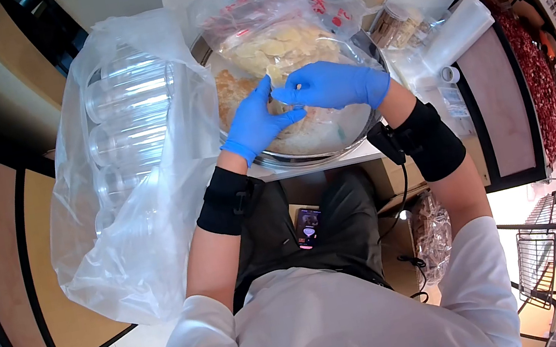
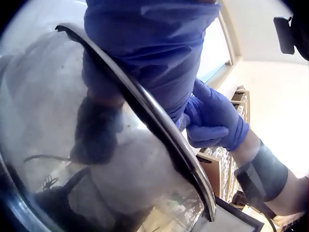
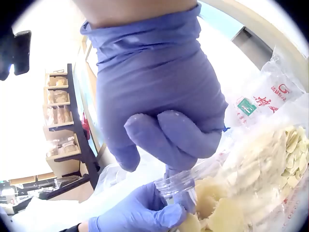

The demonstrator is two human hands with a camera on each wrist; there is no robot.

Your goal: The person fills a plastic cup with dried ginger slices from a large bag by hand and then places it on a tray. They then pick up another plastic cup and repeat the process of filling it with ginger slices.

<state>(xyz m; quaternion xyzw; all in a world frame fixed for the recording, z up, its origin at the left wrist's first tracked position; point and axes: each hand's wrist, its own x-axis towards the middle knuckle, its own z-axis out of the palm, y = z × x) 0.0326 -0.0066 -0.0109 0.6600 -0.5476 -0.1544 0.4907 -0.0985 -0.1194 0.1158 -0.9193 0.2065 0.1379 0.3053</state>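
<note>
My blue-gloved left hand (image 1: pixel 256 122) grips a clear plastic jar (image 3: pixel 175 185), its threaded mouth turned up toward the other hand. My right hand (image 3: pixel 159 96), also in a blue glove, is right over the jar mouth. Two of its fingers are folded, and one finger reaches down into the jar; whether it pinches anything inside is hidden. Pale yellow thin slices (image 3: pixel 227 215) lie beside the jar. Both hands are above a wide round metal tray (image 1: pixel 320 158), where an open printed plastic bag (image 1: pixel 332 15) spills more slices (image 1: pixel 282 46).
On the left, a large clear bag (image 1: pixel 96 257) holds rows of clear jars (image 1: pixel 131 140). To the right of the tray are a filled plastic container (image 1: pixel 401 25), a clear plastic roll (image 1: pixel 458 34) and a small white cap (image 1: pixel 450 75). A phone (image 1: pixel 309 227) lies below, between the legs.
</note>
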